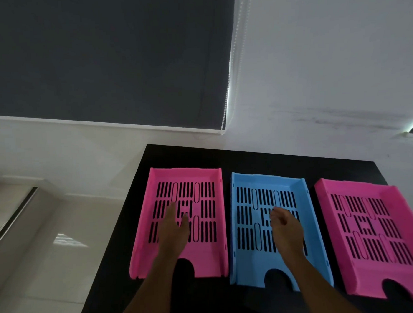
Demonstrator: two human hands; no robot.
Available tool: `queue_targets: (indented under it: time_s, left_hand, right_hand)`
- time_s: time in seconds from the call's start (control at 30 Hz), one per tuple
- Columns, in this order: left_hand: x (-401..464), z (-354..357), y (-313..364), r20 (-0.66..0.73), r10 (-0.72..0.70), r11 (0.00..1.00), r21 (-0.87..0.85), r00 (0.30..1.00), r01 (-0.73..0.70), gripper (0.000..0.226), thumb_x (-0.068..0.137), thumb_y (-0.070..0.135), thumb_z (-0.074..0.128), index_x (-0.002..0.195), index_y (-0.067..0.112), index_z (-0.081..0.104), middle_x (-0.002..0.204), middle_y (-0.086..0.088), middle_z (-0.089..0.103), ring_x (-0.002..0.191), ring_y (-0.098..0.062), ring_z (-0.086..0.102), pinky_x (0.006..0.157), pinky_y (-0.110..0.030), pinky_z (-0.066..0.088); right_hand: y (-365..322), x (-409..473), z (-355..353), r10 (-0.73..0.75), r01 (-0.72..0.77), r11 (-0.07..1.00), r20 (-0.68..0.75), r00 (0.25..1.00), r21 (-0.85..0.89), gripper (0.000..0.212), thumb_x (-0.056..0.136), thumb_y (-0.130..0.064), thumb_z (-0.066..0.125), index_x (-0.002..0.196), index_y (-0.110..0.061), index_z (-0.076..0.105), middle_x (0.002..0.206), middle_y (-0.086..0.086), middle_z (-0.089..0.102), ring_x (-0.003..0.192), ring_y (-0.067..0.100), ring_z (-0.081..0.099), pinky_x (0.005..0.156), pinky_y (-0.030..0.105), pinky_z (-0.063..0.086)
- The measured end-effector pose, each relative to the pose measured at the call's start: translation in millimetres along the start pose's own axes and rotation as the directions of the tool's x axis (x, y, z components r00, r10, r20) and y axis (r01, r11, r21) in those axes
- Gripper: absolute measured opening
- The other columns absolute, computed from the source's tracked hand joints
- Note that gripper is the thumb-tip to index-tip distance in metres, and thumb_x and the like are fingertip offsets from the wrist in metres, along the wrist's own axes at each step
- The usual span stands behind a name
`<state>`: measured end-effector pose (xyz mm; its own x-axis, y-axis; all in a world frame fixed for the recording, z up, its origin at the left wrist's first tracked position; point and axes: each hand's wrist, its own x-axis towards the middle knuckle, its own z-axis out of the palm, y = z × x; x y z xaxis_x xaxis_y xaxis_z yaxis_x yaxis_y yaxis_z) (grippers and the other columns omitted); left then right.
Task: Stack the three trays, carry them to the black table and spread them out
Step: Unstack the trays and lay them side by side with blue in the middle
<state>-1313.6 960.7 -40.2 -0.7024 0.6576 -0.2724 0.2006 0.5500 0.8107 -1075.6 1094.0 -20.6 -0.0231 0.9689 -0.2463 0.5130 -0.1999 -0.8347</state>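
Observation:
Three slotted plastic trays lie side by side on the black table [184, 157]. A pink tray [207, 177] is on the left, a blue tray [302, 199] in the middle, and a second pink tray [407, 218] on the right, partly cut off by the frame edge. My left hand [174, 231] hovers over or rests on the left pink tray's floor, fingers apart, holding nothing. Over the blue tray's floor is my right hand [285, 228], fingers loosely curled and holding nothing. Whether either hand touches its tray I cannot tell.
The table stands against a white wall [327, 80]. A dark roller blind [101, 54] with a bead chain [230, 79] hangs behind it. Pale glossy floor tiles [51, 246] lie to the left of the table's left edge.

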Motion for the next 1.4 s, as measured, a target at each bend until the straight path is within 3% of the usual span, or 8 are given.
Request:
queue_targets:
  time_s: [0.13,0.3,0.43,0.53,0.73,0.9,1.2,1.4]
  left_hand:
    - [-30.9,48.0,32.2,0.235,0.056,0.998,0.027,0.970,-0.064,0.068,0.098,0.037,0.052,0.155,0.017,0.019,0.161,-0.008,0.028,0.147,-0.028,0.028,0.117,-0.043,0.023]
    - [-42.2,105.9,42.5,0.377,0.071,0.997,-0.010,0.923,-0.073,0.082,0.094,0.032,0.060,0.156,0.027,0.006,0.164,-0.001,0.016,0.149,-0.026,0.022,0.121,-0.050,0.020]
    - [-42.8,109.5,32.9,0.374,0.104,0.993,0.015,0.922,-0.118,0.083,0.094,0.009,0.058,0.155,0.026,0.005,0.164,-0.001,0.013,0.147,-0.030,0.025,0.119,-0.049,0.024]
    - [-47.0,114.2,33.4,0.344,0.113,0.990,0.036,0.932,-0.134,0.076,0.095,0.004,0.055,0.154,0.022,0.010,0.162,-0.004,0.018,0.143,-0.033,0.033,0.117,-0.047,0.029]
    - [-51.2,128.2,37.8,0.259,0.104,0.985,0.104,0.960,-0.135,0.064,0.098,0.006,0.052,0.152,0.019,0.020,0.158,-0.006,0.032,0.127,-0.050,0.044,0.105,-0.054,0.045]
    - [-55.8,132.9,42.5,0.229,0.096,0.984,0.126,0.969,-0.128,0.063,0.098,0.004,0.051,0.152,0.018,0.023,0.154,-0.012,0.040,0.119,-0.058,0.045,0.097,-0.062,0.047]
    - [-64.4,131.7,52.3,0.251,0.075,0.976,0.179,0.965,-0.122,0.065,0.097,0.006,0.052,0.152,0.016,0.020,0.160,-0.004,0.025,0.142,-0.027,0.036,0.114,-0.035,0.020]
    - [-63.6,136.0,47.0,0.217,0.101,0.970,0.197,0.971,-0.145,0.064,0.098,0.010,0.052,0.152,0.019,0.020,0.155,-0.012,0.038,0.113,-0.056,0.053,0.094,-0.059,0.051]
  right_hand:
    - [29.3,5.4,-34.3,0.043,-0.045,0.999,-0.168,0.985,-0.008,0.040,0.096,-0.007,0.056,0.136,-0.004,0.057,0.137,0.013,0.060,0.126,0.032,0.057,0.106,0.048,0.048]
    - [78.9,21.5,-84.4,0.049,-0.091,0.987,-0.292,0.955,-0.130,0.024,0.089,-0.013,0.062,0.113,-0.010,0.058,0.103,0.012,0.062,0.087,0.028,0.067,0.064,0.040,0.061]
    - [108.0,34.9,-98.1,0.106,-0.204,0.927,-0.300,0.948,-0.316,0.048,0.085,-0.030,0.069,0.126,-0.010,0.053,0.124,0.017,0.061,0.115,0.038,0.059,0.096,0.063,0.048]
    - [112.0,42.1,-107.4,0.210,-0.289,0.899,-0.255,0.944,-0.330,0.062,0.086,-0.041,0.067,0.138,-0.013,0.047,0.134,0.018,0.060,0.125,0.040,0.055,0.110,0.065,0.032]
    - [120.7,43.8,-110.6,0.187,-0.207,0.948,-0.104,0.977,-0.240,0.083,0.085,-0.063,0.057,0.151,-0.018,0.033,0.152,0.012,0.047,0.136,0.037,0.048,0.110,0.061,0.040]
    - [121.8,46.8,-106.0,0.134,-0.131,0.966,-0.004,0.991,-0.224,0.048,0.095,-0.037,0.056,0.132,-0.007,0.049,0.116,0.011,0.064,0.107,0.029,0.064,0.095,0.052,0.055]
    - [118.9,40.2,-109.5,0.067,-0.043,0.969,0.089,0.994,-0.244,0.012,0.100,-0.023,0.053,0.108,-0.014,0.056,0.092,0.000,0.067,0.079,0.015,0.070,0.076,0.043,0.063]
    - [124.3,41.8,-111.9,0.047,-0.018,0.946,0.083,0.995,-0.324,0.014,0.100,-0.031,0.051,0.099,-0.017,0.054,0.083,-0.001,0.066,0.072,0.013,0.069,0.071,0.042,0.064]
